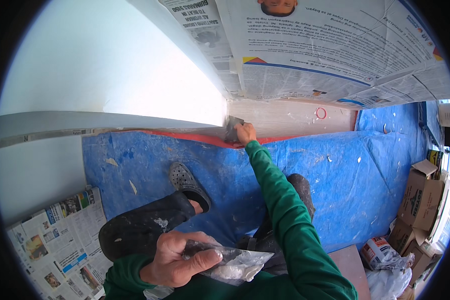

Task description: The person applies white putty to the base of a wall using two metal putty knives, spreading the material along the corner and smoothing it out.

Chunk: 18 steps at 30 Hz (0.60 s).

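Note:
Near my lap, my left hand [189, 258] grips a flat metal putty knife blade [247, 255] that carries a lump of white putty [234, 270]. My right arm, in a green sleeve, reaches forward. At its end my right hand [246, 134] holds a dark, flat scraper [233, 128] at the bottom corner of the white wall [165, 67]. The scraper lies by the edge of a light, wood-look floor strip [281, 116], beside red tape or sheet edging [195, 141]. Whether its blade touches the wall cannot be told.
Blue plastic sheeting [225, 176] covers the floor under my feet. Newspaper [307, 48] masks the surface ahead, and more newspaper [67, 243] lies at the lower left. A red ring [321, 113] is on the strip. Cardboard boxes [420, 198] and plastic bags [388, 277] stand at the right.

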Each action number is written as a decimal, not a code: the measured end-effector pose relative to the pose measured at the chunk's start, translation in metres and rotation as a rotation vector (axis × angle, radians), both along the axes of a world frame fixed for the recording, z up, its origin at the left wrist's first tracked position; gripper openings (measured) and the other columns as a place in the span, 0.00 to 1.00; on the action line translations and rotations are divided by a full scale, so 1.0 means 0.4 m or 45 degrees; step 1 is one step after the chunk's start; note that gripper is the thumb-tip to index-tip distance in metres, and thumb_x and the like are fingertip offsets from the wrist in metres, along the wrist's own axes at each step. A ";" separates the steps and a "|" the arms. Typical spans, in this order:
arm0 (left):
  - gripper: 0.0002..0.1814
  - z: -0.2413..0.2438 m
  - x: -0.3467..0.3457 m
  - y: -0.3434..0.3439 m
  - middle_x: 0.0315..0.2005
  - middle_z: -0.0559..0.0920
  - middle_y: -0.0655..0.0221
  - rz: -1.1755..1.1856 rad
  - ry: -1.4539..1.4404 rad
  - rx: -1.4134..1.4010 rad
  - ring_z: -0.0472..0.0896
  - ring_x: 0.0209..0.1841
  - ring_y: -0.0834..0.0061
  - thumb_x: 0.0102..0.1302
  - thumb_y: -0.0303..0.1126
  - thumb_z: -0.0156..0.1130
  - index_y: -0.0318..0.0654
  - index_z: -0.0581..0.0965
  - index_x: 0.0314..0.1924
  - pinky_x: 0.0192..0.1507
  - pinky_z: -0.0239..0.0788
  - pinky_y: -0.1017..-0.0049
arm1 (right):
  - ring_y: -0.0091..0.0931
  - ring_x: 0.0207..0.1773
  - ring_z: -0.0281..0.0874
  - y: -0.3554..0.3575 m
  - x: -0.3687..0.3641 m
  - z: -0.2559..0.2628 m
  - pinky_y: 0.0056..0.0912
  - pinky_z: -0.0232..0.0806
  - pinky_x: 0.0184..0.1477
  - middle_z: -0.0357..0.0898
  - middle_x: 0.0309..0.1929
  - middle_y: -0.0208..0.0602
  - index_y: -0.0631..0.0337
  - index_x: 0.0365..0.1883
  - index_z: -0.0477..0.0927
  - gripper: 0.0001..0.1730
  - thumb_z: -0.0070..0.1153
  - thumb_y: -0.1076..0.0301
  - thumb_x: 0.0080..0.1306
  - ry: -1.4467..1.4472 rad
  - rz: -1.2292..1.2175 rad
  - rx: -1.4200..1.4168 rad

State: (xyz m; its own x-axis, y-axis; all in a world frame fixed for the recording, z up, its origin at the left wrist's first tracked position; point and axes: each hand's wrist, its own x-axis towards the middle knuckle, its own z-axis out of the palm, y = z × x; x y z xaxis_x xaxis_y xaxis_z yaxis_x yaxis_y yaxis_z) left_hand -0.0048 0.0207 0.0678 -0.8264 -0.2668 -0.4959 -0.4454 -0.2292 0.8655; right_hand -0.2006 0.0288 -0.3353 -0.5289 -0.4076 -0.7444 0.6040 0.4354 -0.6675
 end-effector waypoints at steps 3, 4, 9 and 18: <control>0.07 -0.005 0.008 0.001 0.20 0.81 0.68 0.033 0.015 0.015 0.75 0.21 0.86 0.61 0.27 0.66 0.28 0.81 0.34 0.23 0.62 0.83 | 0.48 0.37 0.80 -0.008 0.004 0.023 0.46 0.79 0.21 0.74 0.45 0.60 0.79 0.36 0.75 0.23 0.51 0.61 0.58 0.084 0.054 0.040; 0.07 -0.007 0.010 0.002 0.20 0.81 0.68 0.046 0.027 0.024 0.75 0.21 0.86 0.61 0.27 0.66 0.28 0.81 0.34 0.23 0.62 0.83 | 0.48 0.37 0.80 -0.010 0.006 0.023 0.46 0.79 0.21 0.74 0.45 0.60 0.79 0.36 0.75 0.23 0.51 0.61 0.58 0.125 0.067 0.044; 0.07 -0.007 0.009 -0.002 0.21 0.82 0.66 0.001 0.026 0.051 0.75 0.22 0.85 0.61 0.26 0.65 0.27 0.81 0.33 0.23 0.62 0.83 | 0.49 0.37 0.80 -0.012 0.001 -0.054 0.43 0.78 0.23 0.77 0.38 0.60 0.79 0.34 0.75 0.23 0.50 0.60 0.58 0.326 0.195 0.033; 0.06 -0.020 0.034 0.002 0.24 0.84 0.62 0.064 0.093 0.077 0.78 0.24 0.83 0.59 0.23 0.67 0.28 0.80 0.35 0.25 0.67 0.83 | 0.51 0.39 0.77 -0.043 0.029 -0.015 0.49 0.69 0.46 0.78 0.36 0.59 0.69 0.28 0.79 0.21 0.43 0.59 0.62 1.057 0.713 0.144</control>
